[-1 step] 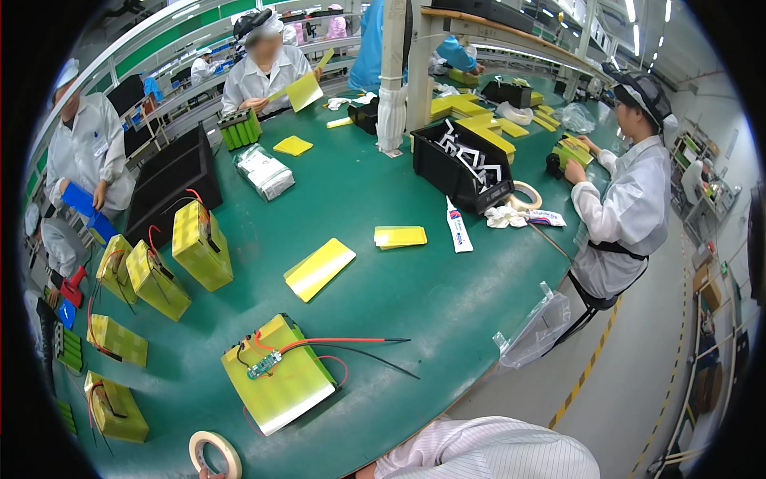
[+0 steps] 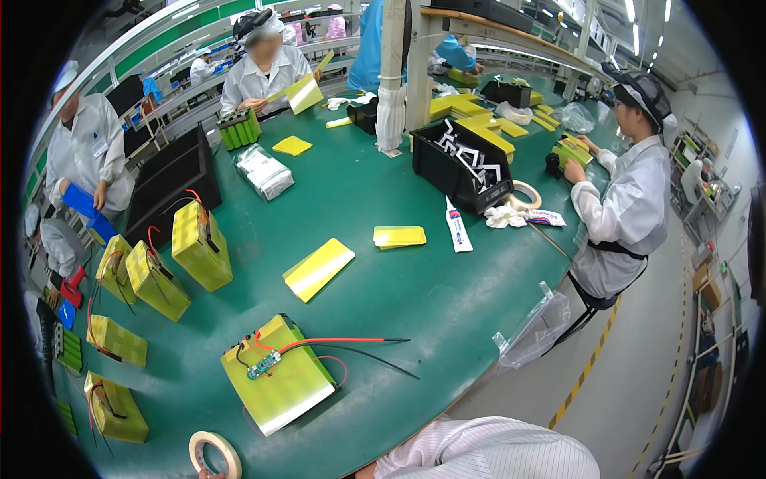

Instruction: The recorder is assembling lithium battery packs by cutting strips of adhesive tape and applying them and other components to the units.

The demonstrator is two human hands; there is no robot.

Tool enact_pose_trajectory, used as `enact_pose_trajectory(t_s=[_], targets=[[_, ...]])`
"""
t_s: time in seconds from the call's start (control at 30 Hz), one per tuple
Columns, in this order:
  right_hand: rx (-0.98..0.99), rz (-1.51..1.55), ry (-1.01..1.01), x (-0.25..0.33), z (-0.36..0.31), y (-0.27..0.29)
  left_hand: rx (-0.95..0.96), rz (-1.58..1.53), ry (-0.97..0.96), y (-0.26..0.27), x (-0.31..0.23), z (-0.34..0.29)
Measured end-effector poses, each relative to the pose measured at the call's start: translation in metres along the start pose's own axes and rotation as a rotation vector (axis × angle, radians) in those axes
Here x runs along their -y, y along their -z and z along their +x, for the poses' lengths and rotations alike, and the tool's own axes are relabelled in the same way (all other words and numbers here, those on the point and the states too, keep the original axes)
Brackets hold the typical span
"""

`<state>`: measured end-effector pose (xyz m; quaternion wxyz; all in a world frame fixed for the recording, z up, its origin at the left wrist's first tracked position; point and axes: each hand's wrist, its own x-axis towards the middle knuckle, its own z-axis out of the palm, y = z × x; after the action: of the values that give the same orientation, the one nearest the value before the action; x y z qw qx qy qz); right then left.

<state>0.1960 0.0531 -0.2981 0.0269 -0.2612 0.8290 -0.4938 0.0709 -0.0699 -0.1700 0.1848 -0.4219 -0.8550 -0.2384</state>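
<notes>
At the lower left edge, a roll of masking tape [image 2: 229,457] has the fingertips of my left hand [image 2: 211,475] in its ring; the rest of that hand is cut off. My right arm in a white striped sleeve crosses the bottom edge, with only a sliver of my right hand [image 2: 364,473] at the cuff and its fingers hidden. In front of me lies a yellow-wrapped battery pack [image 2: 287,379] on its side. On top of it sits a small green circuit board [image 2: 264,365], with red and black wires running off to the right.
Several wrapped battery packs [image 2: 201,246] with wires stand at the left. Yellow sheets [image 2: 319,270] lie mid-table, near a glue tube [image 2: 458,227] and a black bin [image 2: 455,172] of white angle pieces. A clear plastic bag [image 2: 536,331] hangs off the right edge. Co-workers work around the table.
</notes>
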Motion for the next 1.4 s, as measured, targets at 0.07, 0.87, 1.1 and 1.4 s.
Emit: enact_pose_trajectory(t_s=[0.07, 0.87, 1.1, 1.4], targets=[[-0.021, 0.011, 0.005, -0.004, -0.001, -0.001, -0.037, 0.003, -0.061, -0.003, 0.006, 0.002], [-0.111, 0.034, -0.020, -0.021, -0.009, 0.000, -0.073, -0.832, 0.355, -0.046, -0.074, -0.024], [-0.119, 0.046, -0.026, -0.024, -0.011, -0.001, -0.086, -0.947, 0.380, -0.053, -0.073, -0.017], [-0.118, 0.054, -0.029, -0.026, -0.012, -0.005, -0.088, -1.021, 0.455, -0.053, -0.077, -0.017]])
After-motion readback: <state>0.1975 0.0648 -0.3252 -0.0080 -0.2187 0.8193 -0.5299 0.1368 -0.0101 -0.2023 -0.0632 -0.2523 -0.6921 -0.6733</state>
